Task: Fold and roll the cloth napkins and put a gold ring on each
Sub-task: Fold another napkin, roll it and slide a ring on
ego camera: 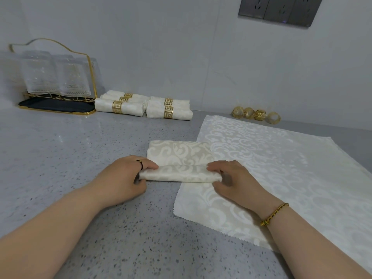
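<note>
A folded cream damask napkin [180,154] lies on the grey speckled counter [70,150], its near edge rolled into a tube. My left hand [124,176] grips the roll's left end, fingers curled over it. My right hand [231,178] grips the right end the same way. A flat, unfolded napkin [281,168] is spread to the right, partly under the folded one. Several loose gold rings [255,115] sit against the wall behind it. Several rolled napkins with gold rings [143,106] lie at the back.
A gold wire rack with upturned glasses [54,77] stands on a black tray at the back left. A grey socket panel [281,9] is on the wall at the top right. The white wall closes off the counter's far side.
</note>
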Available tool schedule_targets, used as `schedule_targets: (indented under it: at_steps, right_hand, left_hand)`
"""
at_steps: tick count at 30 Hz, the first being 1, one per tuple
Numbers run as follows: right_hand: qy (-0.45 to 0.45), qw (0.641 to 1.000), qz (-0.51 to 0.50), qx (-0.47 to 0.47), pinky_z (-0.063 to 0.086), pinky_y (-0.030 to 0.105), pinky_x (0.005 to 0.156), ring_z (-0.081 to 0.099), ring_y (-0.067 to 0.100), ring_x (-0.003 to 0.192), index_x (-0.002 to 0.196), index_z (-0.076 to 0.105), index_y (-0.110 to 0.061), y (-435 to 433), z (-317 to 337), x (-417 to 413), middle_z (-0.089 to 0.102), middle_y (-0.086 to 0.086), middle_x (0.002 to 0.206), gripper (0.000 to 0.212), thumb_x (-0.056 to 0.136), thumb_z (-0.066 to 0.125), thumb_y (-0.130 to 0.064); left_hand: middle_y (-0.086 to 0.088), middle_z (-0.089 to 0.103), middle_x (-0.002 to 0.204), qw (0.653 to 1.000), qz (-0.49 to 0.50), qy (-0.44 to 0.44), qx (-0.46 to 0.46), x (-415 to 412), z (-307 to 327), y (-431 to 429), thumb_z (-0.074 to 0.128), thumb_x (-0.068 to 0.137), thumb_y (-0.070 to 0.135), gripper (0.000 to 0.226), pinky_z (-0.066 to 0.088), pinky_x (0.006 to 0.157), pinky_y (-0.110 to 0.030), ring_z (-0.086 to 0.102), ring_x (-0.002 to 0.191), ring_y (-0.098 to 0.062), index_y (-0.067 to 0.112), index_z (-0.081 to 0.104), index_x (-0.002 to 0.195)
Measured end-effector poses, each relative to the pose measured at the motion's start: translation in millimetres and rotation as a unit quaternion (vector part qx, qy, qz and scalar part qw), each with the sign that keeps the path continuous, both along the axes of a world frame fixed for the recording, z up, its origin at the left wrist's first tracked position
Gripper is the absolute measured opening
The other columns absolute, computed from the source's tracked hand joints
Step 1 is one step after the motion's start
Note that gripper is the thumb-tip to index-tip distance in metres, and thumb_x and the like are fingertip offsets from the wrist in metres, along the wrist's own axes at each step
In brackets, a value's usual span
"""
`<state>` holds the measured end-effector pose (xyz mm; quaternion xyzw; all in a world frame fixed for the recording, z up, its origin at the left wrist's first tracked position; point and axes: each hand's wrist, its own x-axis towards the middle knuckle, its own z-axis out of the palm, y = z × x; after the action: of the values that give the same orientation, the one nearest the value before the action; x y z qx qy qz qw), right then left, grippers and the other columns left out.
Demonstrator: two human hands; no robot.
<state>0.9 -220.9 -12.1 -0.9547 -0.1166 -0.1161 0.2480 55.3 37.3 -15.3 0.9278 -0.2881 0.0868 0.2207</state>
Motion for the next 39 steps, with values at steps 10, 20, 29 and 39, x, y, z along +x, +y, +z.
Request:
schedule_targets:
  at_steps: [10, 20, 29, 39]
  right_hand:
    - [0.09, 0.983, -0.016, 0.162, 0.04, 0.009, 0.066, 0.053, 0.006, 0.076, 0.087, 0.06, -0.023, -3, 12, -8, 0.062, -0.007, 0.087, 0.015, 0.084, 0.059, -0.008]
    - [0.058, 0.951, -0.153, 0.263, 0.034, 0.009, 0.049, 0.042, 0.011, 0.059, 0.09, 0.056, -0.018, 4, 1, 9, 0.048, 0.002, 0.065, 0.008, 0.087, 0.057, -0.025]
    - [0.031, 0.972, -0.176, 0.155, 0.033, 0.015, 0.054, 0.044, 0.012, 0.07, 0.1, 0.046, -0.015, 9, -1, 12, 0.044, -0.005, 0.076, 0.012, 0.092, 0.049, -0.023]
    - [0.02, 0.991, -0.062, 0.117, 0.038, 0.006, 0.068, 0.047, 0.003, 0.066, 0.073, 0.053, -0.029, -8, 8, 18, 0.052, -0.012, 0.085, 0.026, 0.087, 0.057, -0.007]
  left_hand:
    - [0.021, 0.056, 0.097, 0.979, -0.02, 0.128, -0.156, -9, 6, -2, 0.061, 0.084, 0.01, 0.036, 0.038, 0.067, 0.002, 0.051, 0.086, 0.006, 0.045, 0.051, 0.084]
    - [0.009, 0.055, 0.086, 0.969, 0.067, 0.108, -0.21, 6, 2, -19, 0.055, 0.089, 0.02, 0.015, 0.035, 0.06, 0.001, 0.048, 0.07, -0.001, 0.027, 0.06, 0.101]
    - [0.019, 0.041, 0.136, 0.984, -0.014, -0.038, 0.175, 16, 10, -17, -0.025, 0.018, 0.091, 0.143, 0.007, 0.098, -0.016, 0.029, 0.127, -0.005, 0.038, 0.033, 0.137]
    - [0.01, 0.057, 0.106, 0.997, -0.003, -0.06, 0.055, 22, 7, -13, -0.004, 0.027, 0.098, 0.121, 0.026, 0.068, -0.011, 0.043, 0.099, -0.009, 0.035, 0.045, 0.118]
